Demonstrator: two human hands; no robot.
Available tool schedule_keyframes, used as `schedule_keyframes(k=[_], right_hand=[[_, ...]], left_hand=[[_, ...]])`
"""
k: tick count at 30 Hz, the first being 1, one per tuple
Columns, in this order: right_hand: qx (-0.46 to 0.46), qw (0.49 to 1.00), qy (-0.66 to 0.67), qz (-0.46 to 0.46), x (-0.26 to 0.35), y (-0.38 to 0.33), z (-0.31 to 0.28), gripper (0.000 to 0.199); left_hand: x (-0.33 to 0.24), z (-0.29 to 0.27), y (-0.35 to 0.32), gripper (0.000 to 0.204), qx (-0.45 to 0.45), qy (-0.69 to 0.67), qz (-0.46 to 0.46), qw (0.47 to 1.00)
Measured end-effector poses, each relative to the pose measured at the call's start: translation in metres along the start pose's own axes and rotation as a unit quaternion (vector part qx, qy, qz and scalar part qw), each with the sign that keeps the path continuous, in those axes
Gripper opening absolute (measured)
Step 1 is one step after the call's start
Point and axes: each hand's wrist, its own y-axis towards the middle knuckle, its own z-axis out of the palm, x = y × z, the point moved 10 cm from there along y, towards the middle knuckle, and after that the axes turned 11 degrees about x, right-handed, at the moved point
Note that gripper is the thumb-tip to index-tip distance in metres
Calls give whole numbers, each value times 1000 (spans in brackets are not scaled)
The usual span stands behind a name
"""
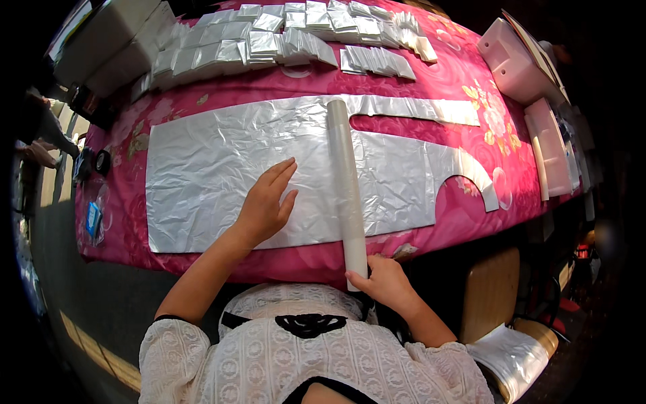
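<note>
A thin white plastic apron (222, 172) lies spread flat on the table, its notched end with curved strips to the right. Across it, running from far to near, lies a long pale tube (345, 175). My right hand (385, 283) is closed round the near end of the tube, just past the table's front edge. My left hand (270, 202) is over the apron, left of the tube, with fingers stretched and thumb apart. It holds nothing; whether it touches the plastic I cannot tell.
Rows of folded silvery-white packets (262, 44) line the far side of the pink flowered tablecloth (296, 261). White boxes (511, 60) stand at the right edge, a large box (111, 47) at far left. A wooden chair (491, 293) with white plastic sheets (508, 357) is at lower right.
</note>
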Motion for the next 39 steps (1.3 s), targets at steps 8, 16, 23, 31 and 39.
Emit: schedule_keyframes(k=[8,16,23,31,39], right_hand=[[85,996,-13,-10,-2,17,-4,51],[54,982,183,-2,5,170,-97,60],[-95,569,807,-126,-41,261,-150,38],[-96,439,799,-399,-161,182,-325,37],[-266,564,650,-434,-15,75,-363,36]], left_hand=[[-7,91,37,70,102,148,-4,984],[-9,94,39,76,130,162,-11,978],[-9,96,39,78,136,172,-9,976],[-9,97,38,79,138,180,-9,974],[-4,97,36,80,133,170,-14,976]])
